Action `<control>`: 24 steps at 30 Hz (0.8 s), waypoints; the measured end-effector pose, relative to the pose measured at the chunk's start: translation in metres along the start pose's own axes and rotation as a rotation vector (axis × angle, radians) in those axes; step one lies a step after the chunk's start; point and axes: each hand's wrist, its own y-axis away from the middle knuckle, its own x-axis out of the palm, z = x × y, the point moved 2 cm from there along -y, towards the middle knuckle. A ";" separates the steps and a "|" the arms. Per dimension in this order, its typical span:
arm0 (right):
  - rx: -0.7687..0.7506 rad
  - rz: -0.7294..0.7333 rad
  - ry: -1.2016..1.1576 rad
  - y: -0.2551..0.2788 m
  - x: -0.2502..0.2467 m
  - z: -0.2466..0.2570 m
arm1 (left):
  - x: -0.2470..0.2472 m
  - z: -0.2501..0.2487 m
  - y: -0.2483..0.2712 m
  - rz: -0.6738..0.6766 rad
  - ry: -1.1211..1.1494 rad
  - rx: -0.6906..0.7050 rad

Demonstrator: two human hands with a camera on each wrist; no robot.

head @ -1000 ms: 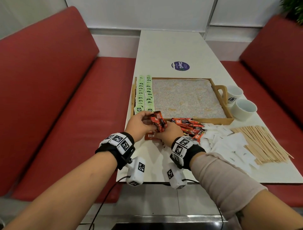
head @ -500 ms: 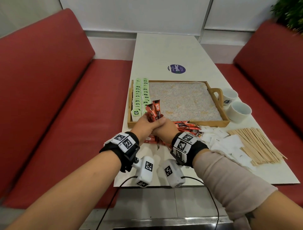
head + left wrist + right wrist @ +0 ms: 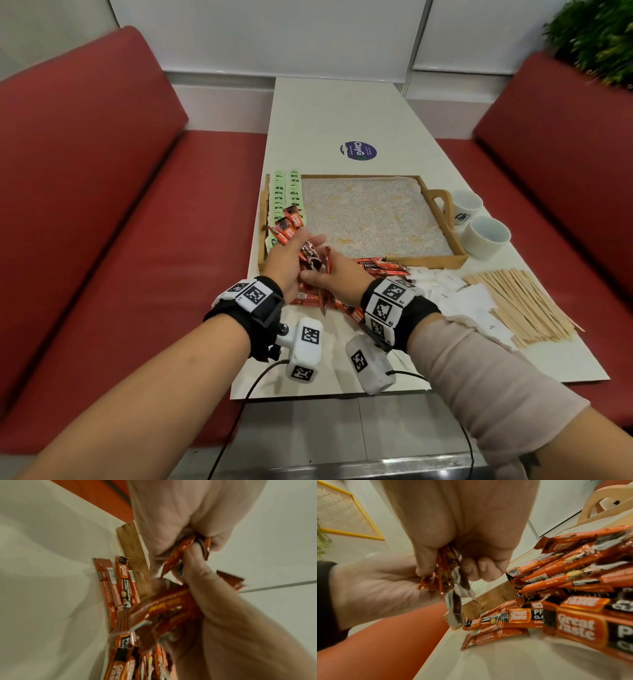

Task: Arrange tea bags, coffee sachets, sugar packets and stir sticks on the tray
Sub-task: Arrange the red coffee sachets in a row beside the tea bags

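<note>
My left hand (image 3: 296, 241) grips a fanned bundle of red coffee sachets (image 3: 289, 226) over the near left corner of the wooden tray (image 3: 442, 261). My right hand (image 3: 318, 272) pinches the lower end of the same bundle (image 3: 443, 568) between thumb and curled fingers. The left wrist view shows the sachets (image 3: 185, 547) squeezed in my left palm. Two columns of green tea bags (image 3: 291, 190) lie along the tray's left side. More loose sachets (image 3: 380, 269) lie on the table before the tray, then white sugar packets (image 3: 459, 298) and wooden stir sticks (image 3: 520, 305) to the right.
Two white cups (image 3: 488, 236) stand right of the tray's handle (image 3: 440, 202). The speckled tray liner (image 3: 370, 219) is bare right of the tea bags. Red benches (image 3: 137, 240) flank the narrow white table (image 3: 342, 113). A round blue sticker (image 3: 358, 150) lies beyond the tray.
Both hands have closed together on the sachet bundle at the tray's near left corner. The bundle stood upright half a second ago and now leans left over the tea bags.
</note>
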 end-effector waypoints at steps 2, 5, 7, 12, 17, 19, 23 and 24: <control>0.042 -0.061 -0.014 -0.004 -0.001 -0.011 | -0.003 -0.002 -0.003 -0.052 0.028 0.026; 0.058 -0.171 -0.114 -0.005 -0.012 -0.019 | -0.008 -0.003 -0.006 -0.078 -0.126 0.085; 0.053 -0.261 -0.161 -0.008 -0.020 -0.021 | -0.011 -0.003 -0.004 -0.017 -0.261 0.094; 0.129 -0.322 -0.145 -0.027 -0.028 -0.027 | -0.002 0.004 0.009 0.314 -0.415 0.026; 0.154 -0.339 -0.110 -0.035 -0.027 -0.027 | 0.000 -0.002 0.009 0.399 -0.446 -0.004; 0.146 -0.331 -0.075 -0.035 -0.026 -0.024 | 0.000 -0.004 0.009 0.396 -0.482 -0.009; 0.160 -0.341 -0.160 -0.033 -0.026 -0.017 | 0.000 -0.003 0.007 0.337 -0.516 -0.043; 0.167 -0.355 -0.210 -0.032 -0.026 -0.015 | 0.000 -0.003 0.007 0.319 -0.511 -0.046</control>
